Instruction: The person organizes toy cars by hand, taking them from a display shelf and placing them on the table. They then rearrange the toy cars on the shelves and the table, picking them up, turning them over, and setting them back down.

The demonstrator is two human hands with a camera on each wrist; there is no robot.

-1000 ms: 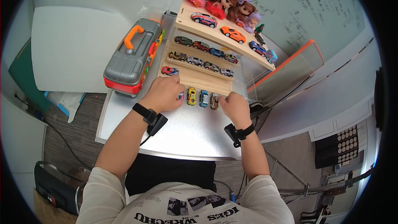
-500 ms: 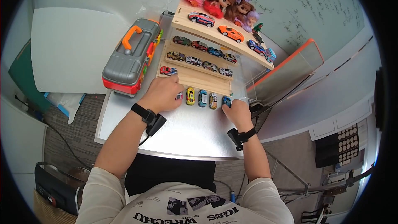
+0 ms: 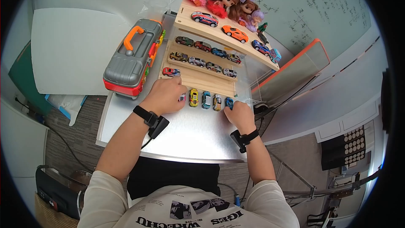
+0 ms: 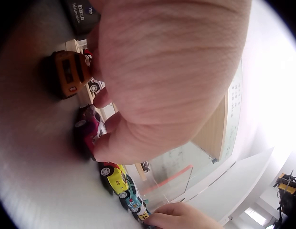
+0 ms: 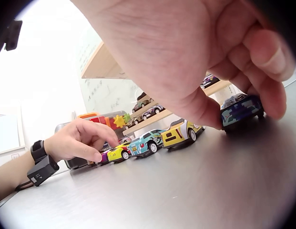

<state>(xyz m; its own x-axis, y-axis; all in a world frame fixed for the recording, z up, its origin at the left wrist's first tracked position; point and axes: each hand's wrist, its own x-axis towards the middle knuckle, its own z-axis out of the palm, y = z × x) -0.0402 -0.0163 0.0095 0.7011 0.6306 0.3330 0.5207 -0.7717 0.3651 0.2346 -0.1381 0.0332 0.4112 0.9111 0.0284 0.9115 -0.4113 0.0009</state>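
Note:
My left hand (image 3: 166, 96) grips a magenta toy car (image 4: 90, 128) at the left of a row on the metal table, thumb and fingers on its sides. An orange toy car (image 4: 69, 74) stands just beyond it in the left wrist view, hidden by the hand in the head view. Rightward in the row are a yellow car (image 3: 193, 98), a light blue car (image 3: 206, 100) and a yellow-and-white car (image 3: 217, 102). At the right end my right hand (image 3: 240, 115) pinches a dark blue toy car (image 5: 242, 113) between thumb and fingers, low over the tabletop.
Behind the row, stepped wooden shelves (image 3: 202, 81) hold several toy cars. A higher wooden board (image 3: 185, 14) carries more cars and dolls (image 3: 225, 2). A grey toolbox (image 3: 133, 59) with an orange handle stands at the left. An orange-edged clear panel (image 3: 291, 74) leans at the right.
My right hand has moved from beside the yellow-and-white car to the right, then slightly back left with the dark blue car, which has come into view. My left hand stays at the magenta car.

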